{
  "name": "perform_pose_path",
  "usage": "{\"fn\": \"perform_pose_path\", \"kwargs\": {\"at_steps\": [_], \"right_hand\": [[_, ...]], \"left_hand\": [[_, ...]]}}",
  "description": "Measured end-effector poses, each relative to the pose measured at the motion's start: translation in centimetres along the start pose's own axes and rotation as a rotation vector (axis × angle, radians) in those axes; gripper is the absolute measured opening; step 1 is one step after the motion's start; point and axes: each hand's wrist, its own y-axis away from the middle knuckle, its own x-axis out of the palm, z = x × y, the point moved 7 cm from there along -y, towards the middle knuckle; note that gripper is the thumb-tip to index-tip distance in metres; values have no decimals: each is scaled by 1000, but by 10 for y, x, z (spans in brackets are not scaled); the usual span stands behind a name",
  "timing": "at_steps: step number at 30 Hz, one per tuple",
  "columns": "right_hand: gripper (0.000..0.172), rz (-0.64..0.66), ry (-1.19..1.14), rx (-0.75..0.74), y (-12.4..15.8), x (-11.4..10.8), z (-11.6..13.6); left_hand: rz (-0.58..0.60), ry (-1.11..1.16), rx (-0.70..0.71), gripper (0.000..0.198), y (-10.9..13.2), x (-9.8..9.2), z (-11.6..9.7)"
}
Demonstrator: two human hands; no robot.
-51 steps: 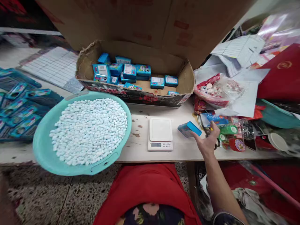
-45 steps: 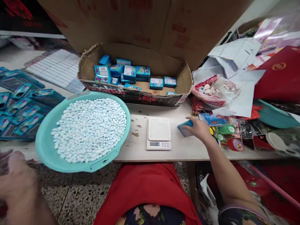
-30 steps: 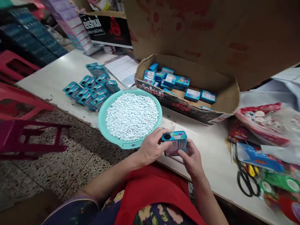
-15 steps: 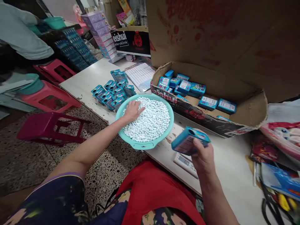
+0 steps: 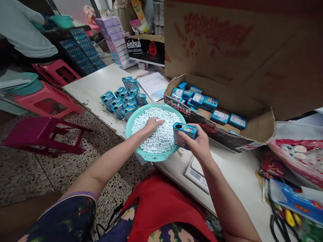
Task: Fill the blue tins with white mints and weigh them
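Note:
My right hand [image 5: 200, 143] grips a blue box [image 5: 185, 133] with a dark round hole in its top, upright at the right rim of a mint-green bowl [image 5: 155, 157]. The bowl is filled with small white pellets [image 5: 157, 143], perhaps candies. Reaching over the bowl's left side, my left hand [image 5: 153, 125] rests on the pellets, fingers stretched toward the box and partly hidden among them. Left of the bowl stand several similar blue boxes [image 5: 122, 102], many showing dark holes on top.
An open carton [image 5: 252, 134] behind the bowl holds more blue boxes [image 5: 220, 117]. A white scale [image 5: 198, 176] sits by the table's front edge. Scissors [image 5: 276, 218] and packets lie at right. Stools [image 5: 45, 134] stand at left; a person in a light top [image 5: 30, 30] is beyond.
My right hand has brought the blue box leftward to the bowl's rim, uncovering more of the scale. My left hand has slid right across the pellets. The view has shifted slightly.

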Motion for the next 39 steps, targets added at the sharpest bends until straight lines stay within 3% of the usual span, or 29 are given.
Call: {"fn": "perform_pose_path", "kwargs": {"at_steps": [3, 6, 9, 12, 23, 31, 39], "right_hand": [[40, 74, 192, -56, -9, 14, 7], [34, 135, 359, -89, -18, 32, 18], [34, 186, 474, -124, -28, 50, 29], [37, 219, 512, -149, -36, 64, 36], [46, 135, 384, -111, -37, 65, 33], [40, 80, 372, -95, -35, 57, 32], [35, 74, 358, -152, -33, 69, 27]], "left_hand": [[137, 393, -179, 28, 9, 10, -8], [227, 654, -207, 23, 20, 19, -40], [191, 840, -158, 22, 27, 21, -70], [126, 941, -104, 22, 29, 21, -88], [67, 829, 79, 30, 27, 14, -104], [42, 705, 185, 35, 32, 18, -114], [30, 603, 236, 33, 32, 9, -114]]}}
